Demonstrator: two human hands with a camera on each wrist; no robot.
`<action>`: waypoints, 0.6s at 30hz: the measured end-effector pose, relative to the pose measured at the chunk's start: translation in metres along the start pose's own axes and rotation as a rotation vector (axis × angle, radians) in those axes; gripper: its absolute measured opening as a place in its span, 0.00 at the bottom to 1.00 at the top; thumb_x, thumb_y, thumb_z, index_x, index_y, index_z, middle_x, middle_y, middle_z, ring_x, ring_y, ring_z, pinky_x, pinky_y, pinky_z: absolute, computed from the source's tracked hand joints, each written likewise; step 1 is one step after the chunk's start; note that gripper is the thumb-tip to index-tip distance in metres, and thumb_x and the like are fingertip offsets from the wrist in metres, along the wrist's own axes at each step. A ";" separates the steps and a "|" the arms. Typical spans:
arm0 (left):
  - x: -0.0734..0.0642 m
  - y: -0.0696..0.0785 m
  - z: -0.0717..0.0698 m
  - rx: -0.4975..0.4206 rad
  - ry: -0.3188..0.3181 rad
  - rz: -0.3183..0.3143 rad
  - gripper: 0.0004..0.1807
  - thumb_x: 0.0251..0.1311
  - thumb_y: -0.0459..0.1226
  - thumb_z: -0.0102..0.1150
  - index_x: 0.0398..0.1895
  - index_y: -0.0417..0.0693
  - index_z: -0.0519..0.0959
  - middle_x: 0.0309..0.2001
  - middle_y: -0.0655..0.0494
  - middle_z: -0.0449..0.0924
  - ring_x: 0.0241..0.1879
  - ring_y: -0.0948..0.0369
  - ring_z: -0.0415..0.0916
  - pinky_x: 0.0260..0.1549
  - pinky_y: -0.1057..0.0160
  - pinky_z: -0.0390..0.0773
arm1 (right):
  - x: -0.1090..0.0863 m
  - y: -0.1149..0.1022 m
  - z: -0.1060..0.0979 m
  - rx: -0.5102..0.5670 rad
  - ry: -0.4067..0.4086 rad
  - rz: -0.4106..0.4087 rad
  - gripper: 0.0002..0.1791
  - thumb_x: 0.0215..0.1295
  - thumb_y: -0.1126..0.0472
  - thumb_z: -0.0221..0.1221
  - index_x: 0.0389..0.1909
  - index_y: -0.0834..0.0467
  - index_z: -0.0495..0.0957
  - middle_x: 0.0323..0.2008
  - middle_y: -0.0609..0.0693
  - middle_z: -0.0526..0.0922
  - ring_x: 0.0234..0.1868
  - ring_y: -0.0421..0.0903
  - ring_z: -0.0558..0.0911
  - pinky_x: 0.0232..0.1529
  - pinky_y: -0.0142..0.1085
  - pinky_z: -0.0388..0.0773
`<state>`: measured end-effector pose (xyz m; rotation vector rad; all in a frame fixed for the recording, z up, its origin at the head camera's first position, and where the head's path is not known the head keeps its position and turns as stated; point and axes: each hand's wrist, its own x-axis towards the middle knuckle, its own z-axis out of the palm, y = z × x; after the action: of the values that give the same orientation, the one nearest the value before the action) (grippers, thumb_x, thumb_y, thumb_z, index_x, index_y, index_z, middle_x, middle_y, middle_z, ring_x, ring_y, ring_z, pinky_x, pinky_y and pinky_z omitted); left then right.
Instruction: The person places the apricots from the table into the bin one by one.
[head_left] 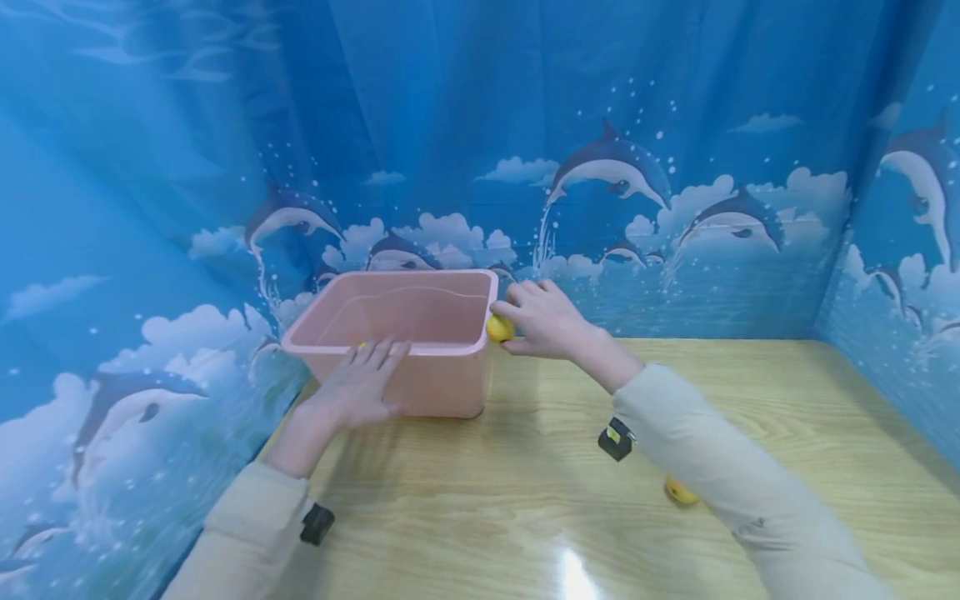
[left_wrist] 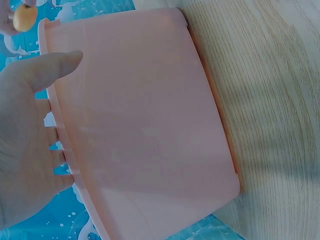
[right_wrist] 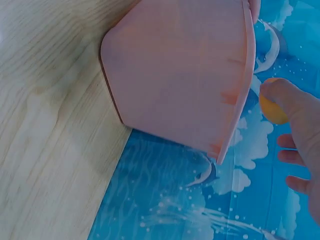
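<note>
- Nearest us we see two pale sleeves [head_left: 720, 458], each with a small black wrist camera [head_left: 616, 439]; only the head view takes these in.
- Beside the right sleeve, partly covered by it, a second yellow fruit [head_left: 680, 492] lies on the wood-grained worktop [head_left: 465, 500]; we find it in the head view alone.
- Our left hand [head_left: 358, 387] is at the near rim of the pink bin [head_left: 438, 383], fingers spread and fairly straight. The left wrist view adds the thumb, in front of the outer wall, with the fingers beyond the rim; we cannot tell how firmly they touch.
- A speck of yellow [head_left: 362, 345] shows by those fingertips in the head view; we cannot tell what it is.
- The bin stands upright on the worktop. The head view looks into it, while both wrist views give us its outer walls and base edge.
- Our hands are apart: the right hand [head_left: 551, 317] pinches a yellow fruit [head_left: 499, 328] just outside the bin's right rim. The head view overlaps fruit and rim; the right wrist view shows backdrop between them, and three fingers free of the fruit.
- Farthest off hangs the blue dolphin backdrop [head_left: 450, 125].
</note>
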<state>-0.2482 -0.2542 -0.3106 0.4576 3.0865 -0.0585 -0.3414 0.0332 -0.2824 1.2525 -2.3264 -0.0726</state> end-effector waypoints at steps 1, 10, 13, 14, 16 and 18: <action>0.000 0.000 0.000 0.002 0.000 0.000 0.49 0.58 0.53 0.55 0.73 0.46 0.40 0.73 0.42 0.36 0.71 0.45 0.33 0.66 0.44 0.35 | 0.002 -0.002 0.001 -0.001 0.003 -0.001 0.25 0.54 0.45 0.63 0.51 0.50 0.73 0.39 0.52 0.73 0.41 0.50 0.71 0.42 0.45 0.68; 0.000 0.000 0.001 0.006 0.003 -0.007 0.48 0.58 0.54 0.54 0.73 0.46 0.41 0.73 0.42 0.37 0.70 0.44 0.33 0.66 0.44 0.36 | 0.026 -0.018 0.006 -0.019 -0.018 0.024 0.28 0.55 0.43 0.62 0.56 0.47 0.71 0.41 0.51 0.72 0.42 0.48 0.70 0.40 0.42 0.68; 0.001 0.000 0.001 0.003 -0.001 -0.019 0.48 0.58 0.54 0.54 0.74 0.47 0.41 0.73 0.43 0.37 0.71 0.45 0.33 0.66 0.44 0.35 | 0.034 -0.023 0.008 -0.026 -0.024 0.035 0.28 0.55 0.42 0.61 0.56 0.47 0.72 0.40 0.50 0.71 0.41 0.46 0.69 0.37 0.40 0.68; 0.001 0.000 0.001 0.004 -0.001 -0.018 0.48 0.58 0.54 0.54 0.74 0.47 0.41 0.73 0.43 0.37 0.71 0.45 0.33 0.66 0.44 0.35 | 0.036 -0.025 0.009 -0.020 -0.028 0.042 0.28 0.55 0.42 0.61 0.56 0.46 0.72 0.40 0.50 0.71 0.40 0.46 0.69 0.36 0.39 0.67; 0.001 0.000 0.001 0.009 0.002 -0.013 0.48 0.58 0.54 0.54 0.74 0.47 0.41 0.73 0.43 0.37 0.71 0.45 0.33 0.66 0.44 0.36 | 0.040 -0.027 0.011 -0.008 -0.034 0.055 0.28 0.55 0.43 0.61 0.56 0.46 0.72 0.40 0.50 0.71 0.40 0.45 0.68 0.35 0.39 0.67; 0.001 0.000 0.001 0.012 0.004 -0.007 0.48 0.58 0.54 0.54 0.73 0.47 0.41 0.73 0.43 0.38 0.70 0.45 0.33 0.66 0.44 0.36 | 0.043 -0.029 0.012 0.002 -0.042 0.068 0.27 0.55 0.44 0.61 0.56 0.46 0.72 0.40 0.50 0.71 0.40 0.45 0.68 0.34 0.38 0.66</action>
<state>-0.2490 -0.2540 -0.3116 0.4480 3.0939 -0.0759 -0.3435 -0.0198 -0.2840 1.1823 -2.4033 -0.0745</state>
